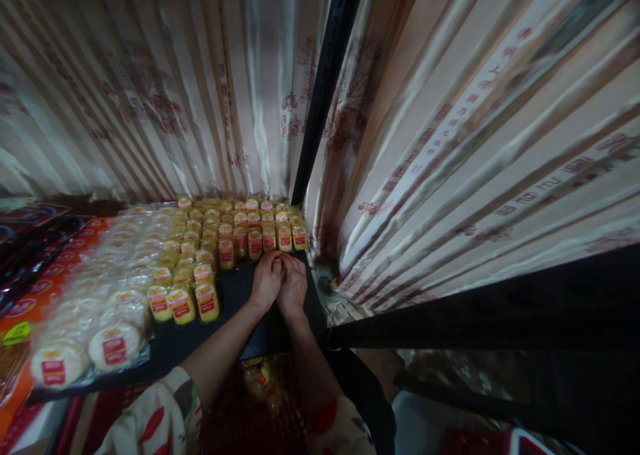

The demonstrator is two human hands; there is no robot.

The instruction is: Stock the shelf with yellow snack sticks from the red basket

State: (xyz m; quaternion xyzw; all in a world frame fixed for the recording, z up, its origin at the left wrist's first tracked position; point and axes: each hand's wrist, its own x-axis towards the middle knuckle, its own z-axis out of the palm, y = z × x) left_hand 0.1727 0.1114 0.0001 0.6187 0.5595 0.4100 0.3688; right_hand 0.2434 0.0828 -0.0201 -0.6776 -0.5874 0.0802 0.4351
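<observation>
My left hand (267, 279) and my right hand (293, 284) meet on the dark shelf top, fingers curled in and pressed together. Whatever lies between them, if anything, is hidden. Just beyond my fingertips stands the front row of small yellow wrapped packets (285, 237) with red-and-white labels. More of these packets (181, 304) stand upright in rows to the left of my left hand. Flat round pale cakes in clear wrappers (115, 348) lie in overlapping rows farther left.
Orange packaging (43, 288) and dark glossy packs (35, 245) lie at the far left. A dark upright post (325, 88) rises behind the packets, before a printed curtain (200, 95). Below the shelf top (173, 348), a red basket holds yellow-wrapped items (265, 378). A dark bar (480, 308) crosses on the right.
</observation>
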